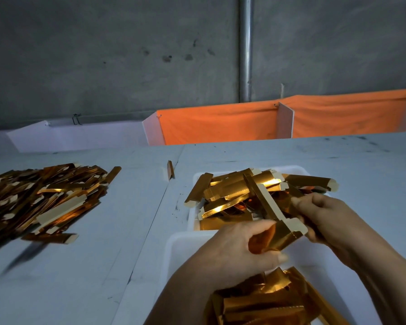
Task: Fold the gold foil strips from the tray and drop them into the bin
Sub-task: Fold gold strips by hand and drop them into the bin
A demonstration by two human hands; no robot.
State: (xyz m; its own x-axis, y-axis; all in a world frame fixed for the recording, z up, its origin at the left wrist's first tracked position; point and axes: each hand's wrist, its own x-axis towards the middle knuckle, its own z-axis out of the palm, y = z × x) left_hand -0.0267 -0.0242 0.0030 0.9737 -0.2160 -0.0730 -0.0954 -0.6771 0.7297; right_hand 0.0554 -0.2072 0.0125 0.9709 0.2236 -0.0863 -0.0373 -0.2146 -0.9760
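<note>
The grey worktop point(338, 156) carries a loose heap of gold foil strips point(40, 198) at left, a white tray point(295, 171) of strips, and a nearer white bin point(181, 245). Over the bin, left hand point(230, 249) and right hand point(333, 221) each keep a pinching grip on one gold foil strip point(279, 235).

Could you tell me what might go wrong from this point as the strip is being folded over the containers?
The gold strip is held by both the left hand and right hand above the edge between the tray and the bin, so a slip might land it back in the tray. Strips overhanging the tray's rim could also be knocked onto the table.
</note>
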